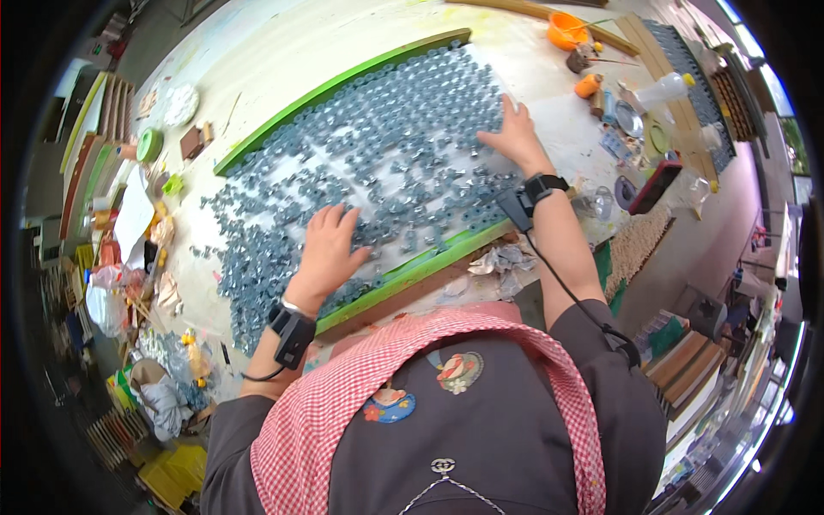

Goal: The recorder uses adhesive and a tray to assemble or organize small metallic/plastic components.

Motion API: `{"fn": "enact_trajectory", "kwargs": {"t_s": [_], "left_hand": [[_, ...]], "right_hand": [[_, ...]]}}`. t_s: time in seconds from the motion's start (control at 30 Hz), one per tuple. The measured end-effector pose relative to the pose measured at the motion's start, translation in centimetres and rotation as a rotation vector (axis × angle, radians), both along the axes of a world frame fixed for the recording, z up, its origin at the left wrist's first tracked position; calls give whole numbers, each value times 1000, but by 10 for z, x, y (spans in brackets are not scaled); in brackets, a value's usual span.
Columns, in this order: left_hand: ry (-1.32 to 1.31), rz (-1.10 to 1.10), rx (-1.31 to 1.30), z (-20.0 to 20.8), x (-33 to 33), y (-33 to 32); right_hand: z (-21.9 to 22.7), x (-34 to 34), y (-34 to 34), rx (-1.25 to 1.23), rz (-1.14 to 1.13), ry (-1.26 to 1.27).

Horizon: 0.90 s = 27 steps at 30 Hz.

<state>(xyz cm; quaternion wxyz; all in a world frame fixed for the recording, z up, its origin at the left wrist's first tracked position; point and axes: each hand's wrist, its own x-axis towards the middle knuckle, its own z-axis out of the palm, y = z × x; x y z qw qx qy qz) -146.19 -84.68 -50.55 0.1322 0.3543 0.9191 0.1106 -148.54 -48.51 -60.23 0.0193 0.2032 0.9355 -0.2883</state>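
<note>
Many small blue-grey translucent pieces (429,86), round with what look like pale centres, cover a white surface on the worktable. At the far side they lie in tight rows; nearer to me they are scattered, with white gaps between. A green strip (343,79) borders them at the back and another green strip (416,273) at the front. My left hand (326,253), fingers spread, is over the loose pieces near the front strip. Farther off, my right hand (515,139) is at the right edge of the pieces, thumb and fingers apart. Neither hand visibly holds anything.
At the far right stand an orange bowl (566,31), an orange bottle (588,85) and a clear plastic bottle (663,91). A dark red phone-like slab (655,187) is closer. Crumpled silvery sheet (505,260) lies by the front strip. Green tape (149,145) and clutter line the left.
</note>
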Motion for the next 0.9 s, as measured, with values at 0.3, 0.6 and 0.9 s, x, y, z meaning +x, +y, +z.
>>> {"fn": "enact_trajectory", "kwargs": {"t_s": [0.3, 0.6, 0.9], "left_hand": [[61, 17, -135, -1, 14, 5], [87, 143, -339, 21, 5, -22], [88, -300, 160, -35, -34, 146]], "right_hand": [[-18, 12, 6, 60, 10, 72], [-11, 15, 9, -82, -26, 125], [-28, 10, 31, -244, -95, 227]]}}
